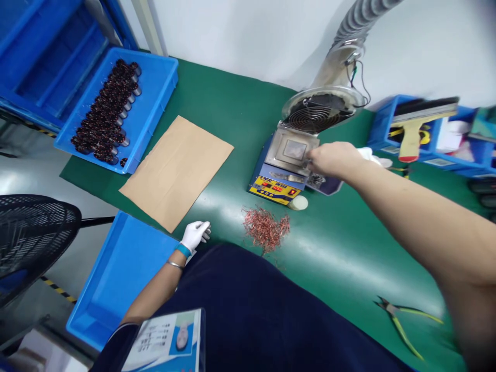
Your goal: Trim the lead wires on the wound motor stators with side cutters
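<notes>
Working at the machine (pixel 274 178) with the lit red digits (pixel 277 189), standing on the far middle of the green table (pixel 232 98), just left of the right hand (pixel 331 159). Best, by judgement, to treat the metal top (pixel 278 149) as hot and keep bare fingertips and wrist off its square middle. Move slowly and lightly there, without jolting the machine. Best also to stay close under the round fan (pixel 313 114) on the far side, probably meant for drawing off fumes, and to keep the loose copper wire bits (pixel 265 230) on the near side away from the metal top.

Reaching far and left over the table with the bare right arm (pixel 403 222), slanting in from the near right. Holding the right fingers curled together at the right edge of the metal top, apparently in a pinch; cannot tell of any object between them. Resting the white-gloved left hand (pixel 195 236) by the near edge of the table, just right of the cardboard's (pixel 178 173) near corner, with fingers loosely bent and nothing showing in them; cannot tell about the hidden palm.
</notes>
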The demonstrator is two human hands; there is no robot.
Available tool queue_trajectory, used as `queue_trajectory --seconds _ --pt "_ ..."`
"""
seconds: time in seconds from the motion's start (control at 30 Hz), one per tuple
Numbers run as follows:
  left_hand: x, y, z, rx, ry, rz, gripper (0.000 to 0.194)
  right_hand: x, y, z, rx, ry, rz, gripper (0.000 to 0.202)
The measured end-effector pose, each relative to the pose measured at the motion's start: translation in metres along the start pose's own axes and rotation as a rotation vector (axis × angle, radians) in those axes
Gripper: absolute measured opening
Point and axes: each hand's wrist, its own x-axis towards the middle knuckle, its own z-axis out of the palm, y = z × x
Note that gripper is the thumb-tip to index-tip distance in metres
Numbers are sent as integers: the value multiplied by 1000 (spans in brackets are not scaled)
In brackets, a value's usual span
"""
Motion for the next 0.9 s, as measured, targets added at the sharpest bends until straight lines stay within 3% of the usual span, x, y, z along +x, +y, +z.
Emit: queue_trajectory --seconds 0.27,0.53,0.77,0.9 --pt "-1 0 0 -12 -2 -3 37 5 6 10 81 10 19 31" --pt "-1 1 0 -8 -4 5 38 12 20 37 401 82 102 30" --pt "0 1 0 11 7 18 41 7 20 55 922 206 198 30" --pt "-1 2 -1 16 16 28 44 -25 22 60 1420 274 102 48"
